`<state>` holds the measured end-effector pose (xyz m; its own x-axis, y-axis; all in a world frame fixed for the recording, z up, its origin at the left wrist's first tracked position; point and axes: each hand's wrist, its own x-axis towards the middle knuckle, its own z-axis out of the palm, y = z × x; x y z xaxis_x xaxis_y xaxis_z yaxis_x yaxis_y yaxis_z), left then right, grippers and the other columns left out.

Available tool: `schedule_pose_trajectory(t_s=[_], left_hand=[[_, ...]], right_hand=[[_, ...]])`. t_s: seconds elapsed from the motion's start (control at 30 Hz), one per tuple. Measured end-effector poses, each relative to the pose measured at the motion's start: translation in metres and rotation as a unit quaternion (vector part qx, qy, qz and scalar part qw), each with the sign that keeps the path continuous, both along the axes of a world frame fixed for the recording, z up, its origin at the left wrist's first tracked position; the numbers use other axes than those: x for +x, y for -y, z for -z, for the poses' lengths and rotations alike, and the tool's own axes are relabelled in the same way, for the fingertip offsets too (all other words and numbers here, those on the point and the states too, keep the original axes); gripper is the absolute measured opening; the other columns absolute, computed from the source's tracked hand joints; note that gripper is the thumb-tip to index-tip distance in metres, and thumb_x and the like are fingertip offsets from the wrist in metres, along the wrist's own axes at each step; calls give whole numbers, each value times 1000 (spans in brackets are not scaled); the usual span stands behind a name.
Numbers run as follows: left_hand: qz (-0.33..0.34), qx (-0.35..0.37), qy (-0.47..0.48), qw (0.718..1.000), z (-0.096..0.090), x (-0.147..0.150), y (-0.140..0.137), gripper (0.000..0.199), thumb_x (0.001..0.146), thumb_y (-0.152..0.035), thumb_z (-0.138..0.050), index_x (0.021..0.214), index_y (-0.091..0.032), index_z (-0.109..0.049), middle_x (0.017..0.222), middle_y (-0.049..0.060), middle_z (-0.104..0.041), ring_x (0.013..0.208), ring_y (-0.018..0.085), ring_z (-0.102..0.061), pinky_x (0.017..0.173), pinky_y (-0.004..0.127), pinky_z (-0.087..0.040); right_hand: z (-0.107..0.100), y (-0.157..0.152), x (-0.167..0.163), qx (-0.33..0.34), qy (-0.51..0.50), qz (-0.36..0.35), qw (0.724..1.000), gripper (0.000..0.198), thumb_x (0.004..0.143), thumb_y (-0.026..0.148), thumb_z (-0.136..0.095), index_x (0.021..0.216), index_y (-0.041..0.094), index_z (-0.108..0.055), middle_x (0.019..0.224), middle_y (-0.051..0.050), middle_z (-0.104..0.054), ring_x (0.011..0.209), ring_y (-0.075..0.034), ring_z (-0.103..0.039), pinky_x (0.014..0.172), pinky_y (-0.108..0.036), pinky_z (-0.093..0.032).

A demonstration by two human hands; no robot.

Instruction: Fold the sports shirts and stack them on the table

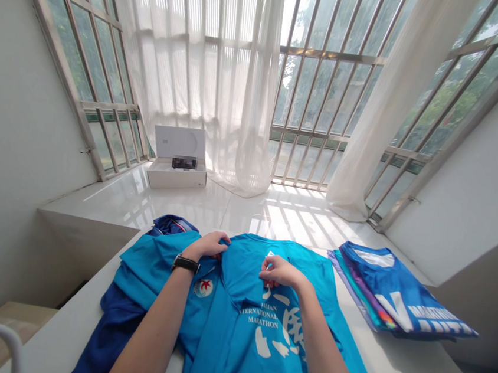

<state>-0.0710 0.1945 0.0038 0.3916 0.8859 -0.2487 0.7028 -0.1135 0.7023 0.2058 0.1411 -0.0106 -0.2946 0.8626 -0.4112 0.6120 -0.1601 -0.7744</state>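
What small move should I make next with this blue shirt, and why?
Probably smooth down the folded flap of the bright blue printed fabric shirt: it partly covers the white lettering, your right hand seems to pinch it, and your left hand is beside it.

The bare left forearm and bare right forearm reach forward, converging. The bare left hand turns inward, fingers curled; the bare right hand, slightly nearer, pinches thumb against fingers.
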Motion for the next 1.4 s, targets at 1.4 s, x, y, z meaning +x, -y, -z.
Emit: schedule_pose_trajectory(t_s=[1.4], left_hand=[[-35, 143, -200, 969, 2, 1, -4, 33, 89, -15, -51, 116, -20, -70, 120, 9, -72, 112, 24, -66, 94, 28, -49]], right_hand=[[12, -9, 10, 71, 16, 49, 996, 11, 81, 18, -71, 80, 19, -60, 58, 2, -68, 49, -11, -61, 50, -20, -47]])
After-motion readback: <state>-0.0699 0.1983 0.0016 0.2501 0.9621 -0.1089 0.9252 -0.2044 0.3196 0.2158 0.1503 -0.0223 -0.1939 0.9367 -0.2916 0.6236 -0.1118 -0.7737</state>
